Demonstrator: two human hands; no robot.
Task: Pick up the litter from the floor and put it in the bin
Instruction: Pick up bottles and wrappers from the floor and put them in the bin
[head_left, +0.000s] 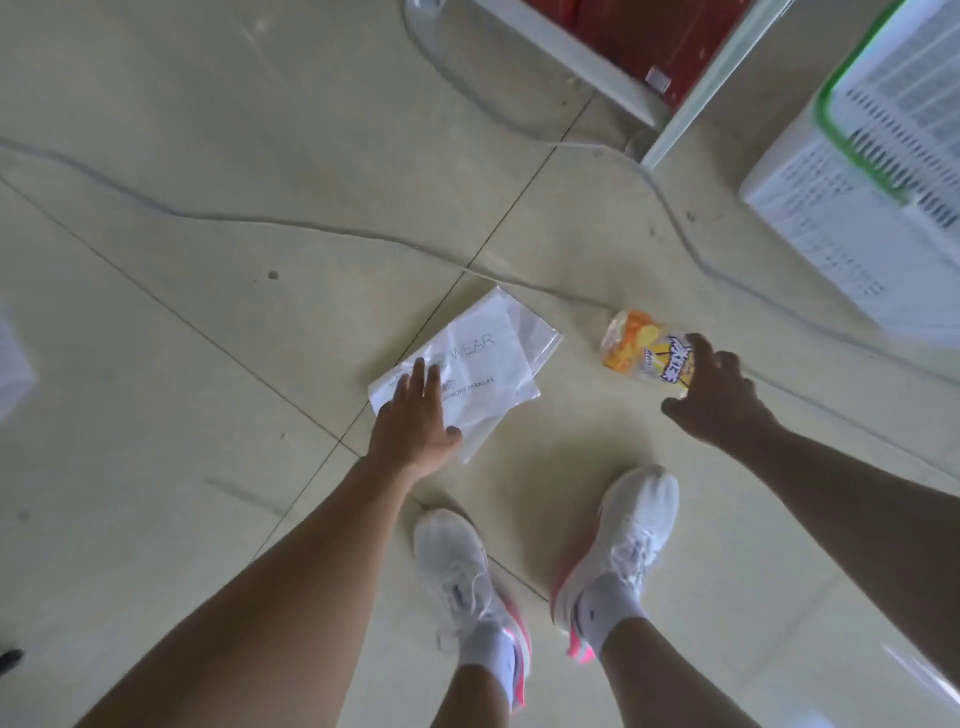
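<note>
The left hand (415, 423) reaches down with flat, straight fingers close together over a clear, flat plastic bag (475, 366) with grey letters, lying on the pale tiled floor (208, 260). To the right lies a small orange and yellow snack packet (636, 345). The right hand (714, 392) hangs just over it, fingers spread and curled, gripping nothing. Two white shoes (618, 540) stand below.

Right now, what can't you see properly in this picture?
Head view only:
- Bin: not in view.
- Clear plastic bag: near corner hidden under left hand.
- Orange snack packet: one end hidden behind right hand; print blurred.
- White box: cut off by right edge.
</note>
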